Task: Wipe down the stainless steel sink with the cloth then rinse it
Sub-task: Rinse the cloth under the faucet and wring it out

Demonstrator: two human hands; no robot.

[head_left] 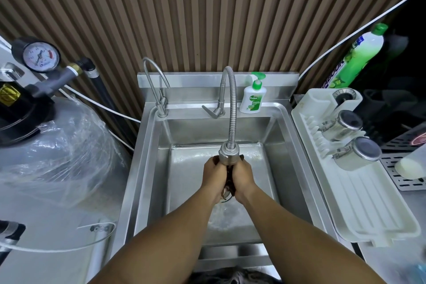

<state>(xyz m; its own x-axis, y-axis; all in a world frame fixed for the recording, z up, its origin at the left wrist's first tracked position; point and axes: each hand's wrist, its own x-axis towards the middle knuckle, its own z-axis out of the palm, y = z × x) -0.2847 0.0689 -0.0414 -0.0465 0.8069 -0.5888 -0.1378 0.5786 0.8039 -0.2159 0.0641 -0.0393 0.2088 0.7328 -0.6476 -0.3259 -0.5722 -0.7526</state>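
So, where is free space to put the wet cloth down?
The rack is bare on its near half, in front of the steel cups. The sink floor left of the left hand is free too. Back ledge is crowded: small tap, hose tap, soap bottle.

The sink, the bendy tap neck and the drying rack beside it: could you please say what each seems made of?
Sink: brushed stainless steel by its look, grey with soft reflections.
Tap neck: metal, ribbed like coiled flexible hose, with a satin shine.
Drying rack: probably plastic, matte off-white, with moulded ridges and rounded corners.
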